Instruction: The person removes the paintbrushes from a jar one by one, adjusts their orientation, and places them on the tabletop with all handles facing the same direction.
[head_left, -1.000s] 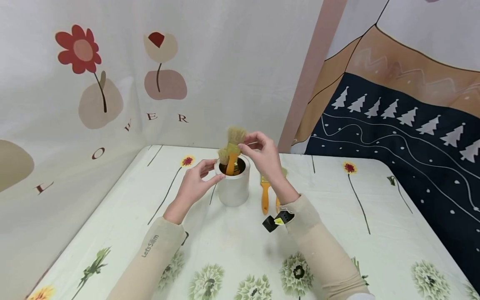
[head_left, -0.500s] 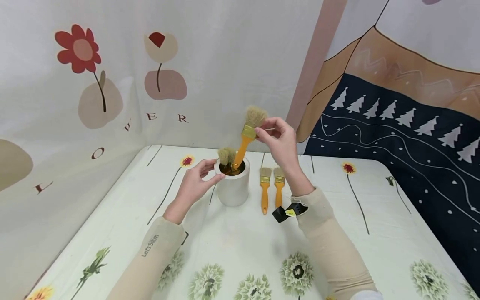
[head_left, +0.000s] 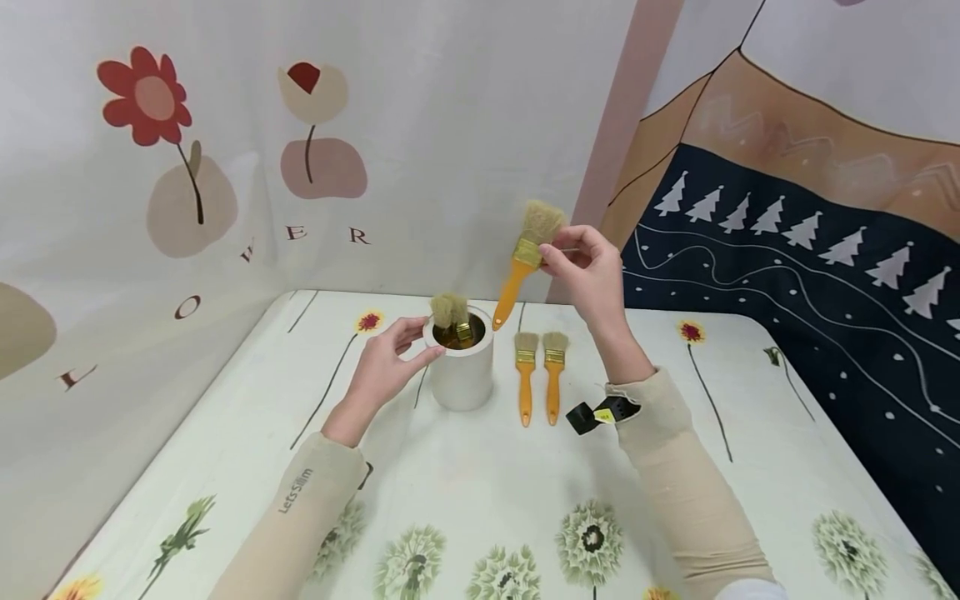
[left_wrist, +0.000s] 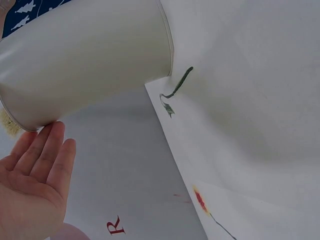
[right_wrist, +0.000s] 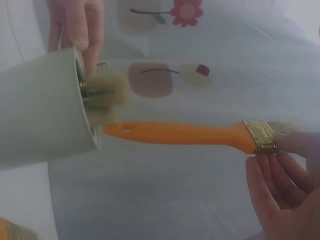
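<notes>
In the head view, the right hand (head_left: 596, 271), right of the frame's centre, pinches a paintbrush (head_left: 517, 275) by its metal band between thumb and fingers. The brush leans, bristles up and to the right. Half a second ago its handle end was in the mouth of the white pot (head_left: 462, 383); now the end is out, just beside the right of the rim, and the hand has moved right. The left hand (head_left: 384, 367), at centre left, stays at the pot's rim as in the earlier frames, thumb apart from the fingers. Two brush heads (head_left: 449, 310) stand in the pot as before. Right of it, two more brushes (head_left: 539, 358) lie side by side on the table (head_left: 457, 467), unmoved; a second ago the right arm partly hid them.

In the left wrist view, the pot fills the upper left. At lower left, the left hand's fingers are nearly straight, their tips touching the rim; some bristles show at the left edge.

In the right wrist view, the paintbrush runs across the middle, its handle end near the pot's mouth at left. The right hand's fingers pinch its metal band at lower right; the left hand touches the rim at upper left.
</notes>
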